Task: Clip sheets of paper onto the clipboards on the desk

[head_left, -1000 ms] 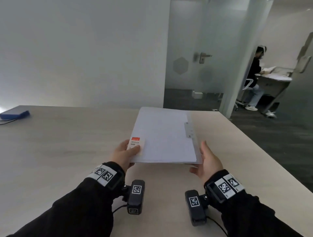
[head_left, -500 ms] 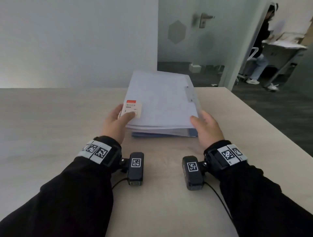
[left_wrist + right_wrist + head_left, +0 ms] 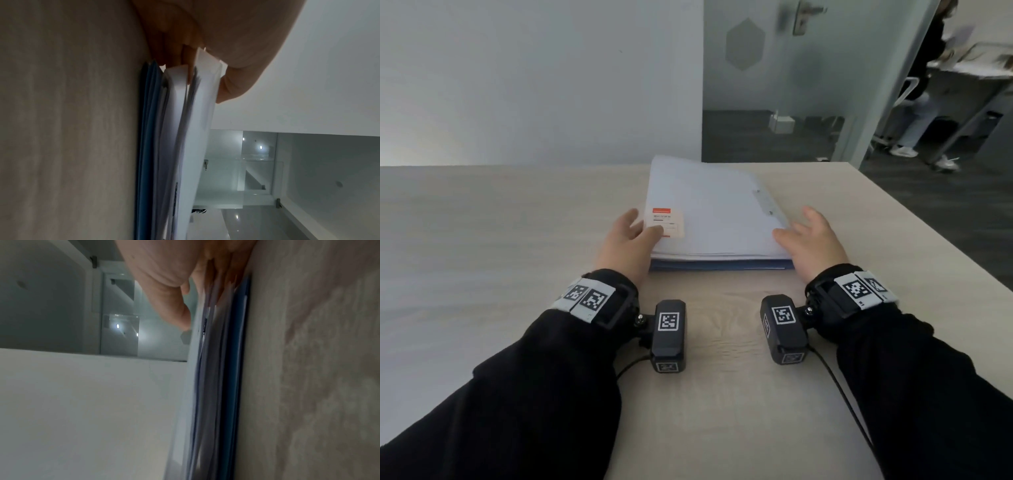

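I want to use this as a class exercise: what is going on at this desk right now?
A person sits at a light wooden desk with a stack of clipboards and paper lying flat on it. The left hand is at the stack's near left corner, thumb on a red-and-white label, while the right hand rests with relaxed fingers against the right edge. A metal clip shows near that edge.

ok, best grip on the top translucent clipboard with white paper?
Probably the near left corner of the translucent clipboard with white paper, from the left: its edge sits raised above the blue folder on the pale wooden desk, beside the left hand.
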`<state>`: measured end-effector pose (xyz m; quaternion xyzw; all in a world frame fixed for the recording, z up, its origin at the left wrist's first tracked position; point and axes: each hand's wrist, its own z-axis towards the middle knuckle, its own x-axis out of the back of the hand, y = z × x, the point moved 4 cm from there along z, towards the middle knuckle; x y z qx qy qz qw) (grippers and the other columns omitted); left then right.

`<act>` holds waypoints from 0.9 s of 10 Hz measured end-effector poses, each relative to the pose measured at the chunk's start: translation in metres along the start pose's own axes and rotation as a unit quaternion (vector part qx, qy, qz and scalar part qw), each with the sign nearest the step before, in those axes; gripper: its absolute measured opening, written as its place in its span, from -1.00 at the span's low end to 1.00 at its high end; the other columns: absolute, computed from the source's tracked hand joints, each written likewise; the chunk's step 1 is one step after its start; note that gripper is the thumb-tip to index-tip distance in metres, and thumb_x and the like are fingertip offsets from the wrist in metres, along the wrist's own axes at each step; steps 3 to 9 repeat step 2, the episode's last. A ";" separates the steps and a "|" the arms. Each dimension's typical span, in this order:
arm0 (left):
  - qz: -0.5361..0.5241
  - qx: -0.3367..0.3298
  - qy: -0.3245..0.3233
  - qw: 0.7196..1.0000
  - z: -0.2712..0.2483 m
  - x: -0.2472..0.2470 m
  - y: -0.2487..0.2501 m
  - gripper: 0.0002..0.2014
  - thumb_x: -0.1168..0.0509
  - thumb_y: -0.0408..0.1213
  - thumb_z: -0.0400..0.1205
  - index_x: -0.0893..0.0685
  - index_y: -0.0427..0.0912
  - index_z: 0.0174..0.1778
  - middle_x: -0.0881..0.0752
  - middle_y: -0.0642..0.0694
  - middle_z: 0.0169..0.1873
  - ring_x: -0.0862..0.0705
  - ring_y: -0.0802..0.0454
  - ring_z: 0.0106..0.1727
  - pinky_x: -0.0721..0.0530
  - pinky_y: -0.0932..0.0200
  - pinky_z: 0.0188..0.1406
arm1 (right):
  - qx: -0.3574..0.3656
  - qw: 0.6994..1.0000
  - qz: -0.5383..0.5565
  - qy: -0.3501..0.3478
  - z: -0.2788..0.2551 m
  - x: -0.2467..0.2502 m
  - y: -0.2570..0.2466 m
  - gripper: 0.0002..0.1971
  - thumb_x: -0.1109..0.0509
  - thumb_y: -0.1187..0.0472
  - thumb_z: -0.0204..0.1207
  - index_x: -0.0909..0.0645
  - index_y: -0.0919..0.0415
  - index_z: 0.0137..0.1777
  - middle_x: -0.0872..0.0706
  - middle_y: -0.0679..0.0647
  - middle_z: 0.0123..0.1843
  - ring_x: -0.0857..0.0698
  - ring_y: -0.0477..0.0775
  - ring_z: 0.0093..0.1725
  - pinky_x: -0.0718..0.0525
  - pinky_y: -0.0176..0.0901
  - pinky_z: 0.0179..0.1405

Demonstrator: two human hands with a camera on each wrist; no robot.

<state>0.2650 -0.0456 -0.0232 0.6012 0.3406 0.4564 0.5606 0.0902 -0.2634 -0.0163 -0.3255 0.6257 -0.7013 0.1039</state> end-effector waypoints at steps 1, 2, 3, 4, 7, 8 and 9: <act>-0.022 0.013 0.012 1.000 -0.008 0.006 -0.001 -0.45 -0.28 -0.22 0.62 -0.38 -0.10 0.57 -0.60 0.00 0.42 -0.61 0.08 0.33 -0.51 0.17 0.31 | 0.007 1.000 0.022 0.017 -0.010 0.006 -0.004 -0.37 -0.32 0.13 0.55 -0.31 0.08 0.64 -0.47 -0.01 0.60 -0.49 -0.04 0.52 -0.37 -0.25 0.27; -0.042 0.016 0.022 0.999 -0.021 0.017 -0.007 -0.51 -0.29 -0.18 0.55 -0.49 -0.05 0.45 -0.65 0.02 0.35 -0.64 0.06 0.29 -0.59 -0.06 0.39 | 0.011 0.998 0.033 0.047 -0.032 0.015 -0.006 -0.49 -0.29 0.13 0.57 -0.46 0.08 0.55 -0.56 -0.05 0.52 -0.54 -0.01 0.46 -0.42 -0.20 0.32; -0.042 0.016 0.022 0.999 -0.021 0.017 -0.007 -0.51 -0.29 -0.18 0.55 -0.49 -0.05 0.45 -0.65 0.02 0.35 -0.64 0.06 0.29 -0.59 -0.06 0.39 | 0.011 0.998 0.033 0.047 -0.032 0.015 -0.006 -0.49 -0.29 0.13 0.57 -0.46 0.08 0.55 -0.56 -0.05 0.52 -0.54 -0.01 0.46 -0.42 -0.20 0.32; -0.042 0.016 0.022 0.999 -0.021 0.017 -0.007 -0.51 -0.29 -0.18 0.55 -0.49 -0.05 0.45 -0.65 0.02 0.35 -0.64 0.06 0.29 -0.59 -0.06 0.39 | 0.011 0.998 0.033 0.047 -0.032 0.015 -0.006 -0.49 -0.29 0.13 0.57 -0.46 0.08 0.55 -0.56 -0.05 0.52 -0.54 -0.01 0.46 -0.42 -0.20 0.32; -0.042 0.016 0.022 0.999 -0.021 0.017 -0.007 -0.51 -0.29 -0.18 0.55 -0.49 -0.05 0.45 -0.65 0.02 0.35 -0.64 0.06 0.29 -0.59 -0.06 0.39 | 0.011 0.998 0.033 0.047 -0.032 0.015 -0.006 -0.49 -0.29 0.13 0.57 -0.46 0.08 0.55 -0.56 -0.05 0.52 -0.54 -0.01 0.46 -0.42 -0.20 0.32; -0.042 0.016 0.022 0.999 -0.021 0.017 -0.007 -0.51 -0.29 -0.18 0.55 -0.49 -0.05 0.45 -0.65 0.02 0.35 -0.64 0.06 0.29 -0.59 -0.06 0.39 | 0.011 0.998 0.033 0.047 -0.032 0.015 -0.006 -0.49 -0.29 0.13 0.57 -0.46 0.08 0.55 -0.56 -0.05 0.52 -0.54 -0.01 0.46 -0.42 -0.20 0.32; -0.042 0.016 0.022 0.999 -0.021 0.017 -0.007 -0.51 -0.29 -0.18 0.55 -0.49 -0.05 0.45 -0.65 0.02 0.35 -0.64 0.06 0.29 -0.59 -0.06 0.39 | 0.011 0.998 0.033 0.047 -0.032 0.015 -0.006 -0.49 -0.29 0.13 0.57 -0.46 0.08 0.55 -0.56 -0.05 0.52 -0.54 -0.01 0.46 -0.42 -0.20 0.32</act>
